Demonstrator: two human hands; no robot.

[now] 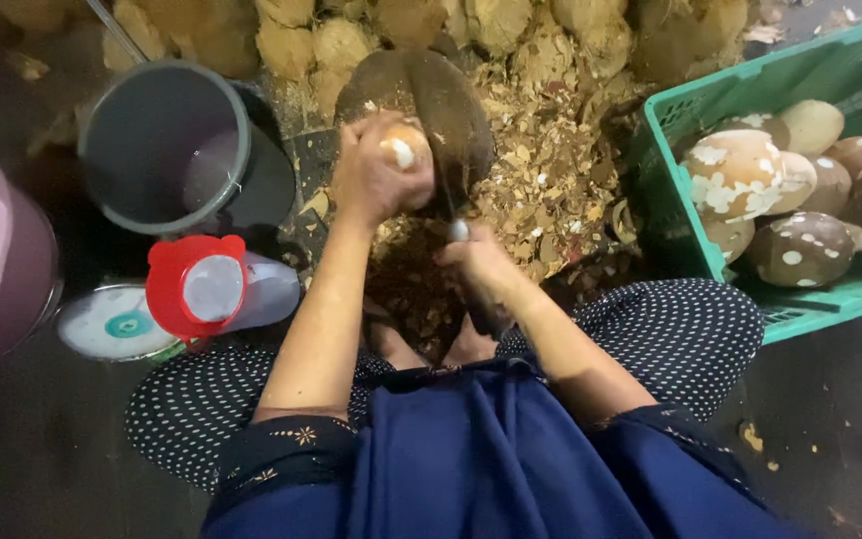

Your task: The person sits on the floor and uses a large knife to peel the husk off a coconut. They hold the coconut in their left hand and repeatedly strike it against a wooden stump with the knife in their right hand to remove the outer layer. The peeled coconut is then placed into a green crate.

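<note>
Seated worker, viewed from above. The left hand [376, 180] is closing around a partly pared coconut [403, 146], pressing it against a dark rounded block [431, 105] just beyond the knuckles, apparently so that the nut is being steadied against a firm surface. The right hand [476, 262] is gripping the handle of a knife [449, 205], whose blade is running upward toward the coconut; the hand is sitting nearer the body than the left, seemingly so that the edge is working away from the fingers. Brown shell parings [541, 170] are lying heaped beyond and to the right of both hands, where they appear to be dropping from the cut. Further right of the right hand, a green crate [670, 130] is holding pared coconuts [750, 180], placed within easy reach. To the left of the left hand, a grey bucket [167, 145] is standing open, and a red-lidded jug [207, 289] is lying just beside the forearm.
</note>
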